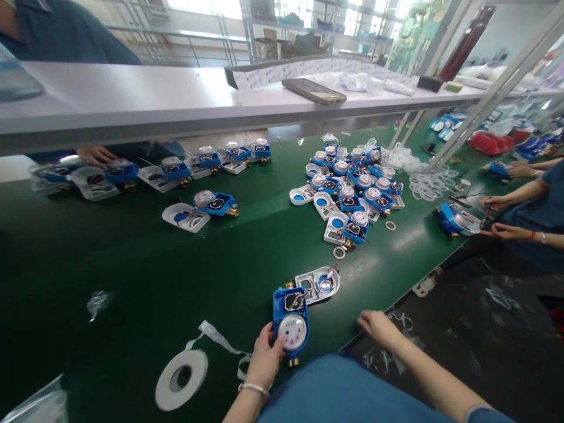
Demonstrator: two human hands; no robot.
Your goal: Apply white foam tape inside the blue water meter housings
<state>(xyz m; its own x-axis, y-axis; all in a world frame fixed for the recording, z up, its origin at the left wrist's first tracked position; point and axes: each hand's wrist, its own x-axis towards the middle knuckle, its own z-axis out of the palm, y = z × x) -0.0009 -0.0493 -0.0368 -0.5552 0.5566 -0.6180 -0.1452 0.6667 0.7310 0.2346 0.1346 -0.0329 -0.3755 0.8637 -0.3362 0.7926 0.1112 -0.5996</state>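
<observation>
On the near edge of the green table lies a blue water meter [291, 323] with a round dial and brass pipe ends. My left hand [267, 355] grips its left side, thumb at the dial's rim. A white cover [318, 284], joined to the meter by thin wires, lies open beside it. My right hand [376, 326] is at the table edge, apart from the meter, its fingers curled closed; anything in them is hidden. Left of my left hand is a roll of white tape [181, 379] with a loose strip trailing toward my wrist.
A pile of similar meters [352, 182] sits mid-table beside white rings [429, 182]. Another opened meter [215, 204] lies left, with a row behind. A shelf [167, 100] bearing a phone [314, 91] spans the table. Co-workers' hands [506, 231] work at right and far left.
</observation>
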